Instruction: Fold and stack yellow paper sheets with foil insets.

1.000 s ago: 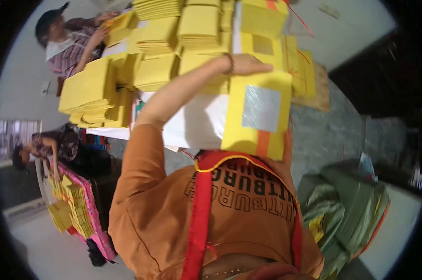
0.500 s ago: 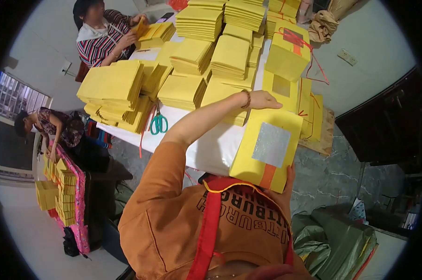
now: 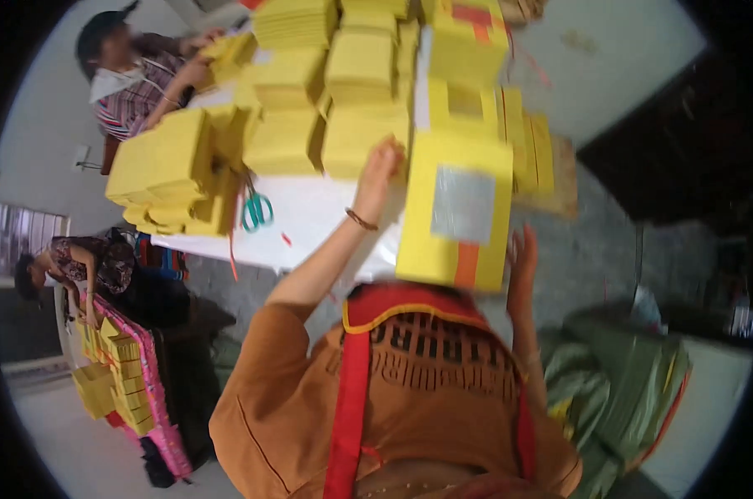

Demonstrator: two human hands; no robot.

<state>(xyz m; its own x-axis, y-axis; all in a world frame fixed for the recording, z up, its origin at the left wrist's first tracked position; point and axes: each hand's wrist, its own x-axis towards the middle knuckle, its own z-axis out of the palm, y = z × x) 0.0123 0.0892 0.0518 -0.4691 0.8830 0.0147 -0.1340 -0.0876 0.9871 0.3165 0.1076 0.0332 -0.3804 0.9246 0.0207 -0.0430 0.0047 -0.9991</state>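
In front of me at the table's near edge stands a thick block of yellow paper (image 3: 420, 233), with a silver square and an orange strip on its upper face. My left hand (image 3: 382, 165) is raised just beside its far left edge, apart from the upper face. It is blurred, so how far its fingers are curled I cannot make out. Along the block's right edge is my right hand (image 3: 522, 259), fingers apart and pointing away from me. Whether it touches the block's side is unclear.
Several stacks of yellow paper (image 3: 281, 141) cover the far part of the white-topped table (image 3: 310, 216). Green-handled scissors (image 3: 257, 212) lie at left. Red-tied bundles (image 3: 468, 54) stand at far right. Two people work at left. Green sacks (image 3: 618, 382) sit on the floor to my right.
My left hand has come off the block's far edge and moved to its left side. My right hand has moved out from the near right corner. The block sits more upright in view.
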